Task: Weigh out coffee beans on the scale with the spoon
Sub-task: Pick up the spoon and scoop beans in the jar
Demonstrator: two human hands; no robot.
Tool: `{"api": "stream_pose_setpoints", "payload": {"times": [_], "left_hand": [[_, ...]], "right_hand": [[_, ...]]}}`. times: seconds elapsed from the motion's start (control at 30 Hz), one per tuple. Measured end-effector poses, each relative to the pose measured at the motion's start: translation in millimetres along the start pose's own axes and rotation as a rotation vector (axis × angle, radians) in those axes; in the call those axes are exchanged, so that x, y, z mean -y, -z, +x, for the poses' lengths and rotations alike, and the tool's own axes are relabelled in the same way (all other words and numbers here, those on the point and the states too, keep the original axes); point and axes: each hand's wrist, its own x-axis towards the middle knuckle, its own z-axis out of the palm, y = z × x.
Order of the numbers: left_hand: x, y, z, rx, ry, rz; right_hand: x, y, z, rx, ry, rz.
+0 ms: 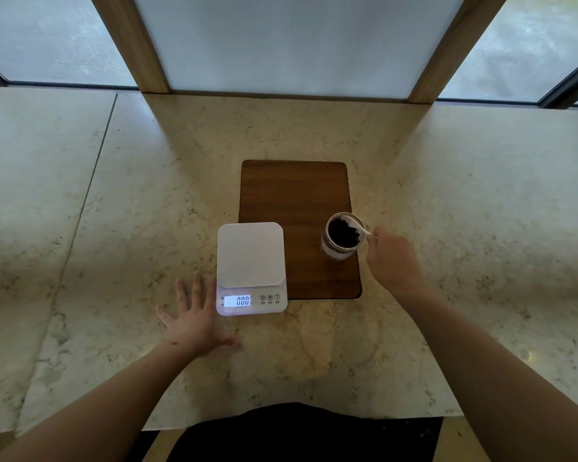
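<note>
A white digital scale (pixel 251 255) sits at the middle of the counter, its lit display reading 0.00 and its platform bare. To its right a glass jar (pixel 330 253) of dark coffee beans (pixel 340 233) stands on a wooden board. My right hand (pixel 392 258) grips the handle of a white spoon (pixel 359 226) whose bowl is dipped into the beans at the jar's far right rim. My left hand (pixel 194 315) lies flat on the counter with fingers spread, just left of the scale's display.
The dark wooden board (pixel 294 191) lies under the jar and partly under the scale. The marble counter (pixel 480 228) stretches wide on both sides. Two wooden posts (pixel 137 45) and a frosted window panel stand at the back edge.
</note>
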Motion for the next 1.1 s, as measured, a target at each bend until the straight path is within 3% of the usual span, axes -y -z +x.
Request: {"api": "stream_pose_setpoints", "payload": {"times": [0.13, 0.3, 0.53, 1.1], "left_hand": [[4.0, -3.5, 3.8, -0.022, -0.005, -0.010], [4.2, -5.5, 5.1, -0.014, -0.003, -0.013], [2.0, -0.8, 1.6, -0.023, -0.008, -0.023], [0.8, 1.4, -0.5, -0.007, 0.000, -0.018]], "right_hand": [[0.3, 3.4, 7.1, -0.002, 0.013, -0.147], [-2.9, -3.4, 11.5, -0.010, -0.034, 0.033], [-2.8, -9.9, 16.7, 0.167, -0.261, 0.246], [6.0, -13.1, 2.5, 0.161, -0.434, 0.575]]}}
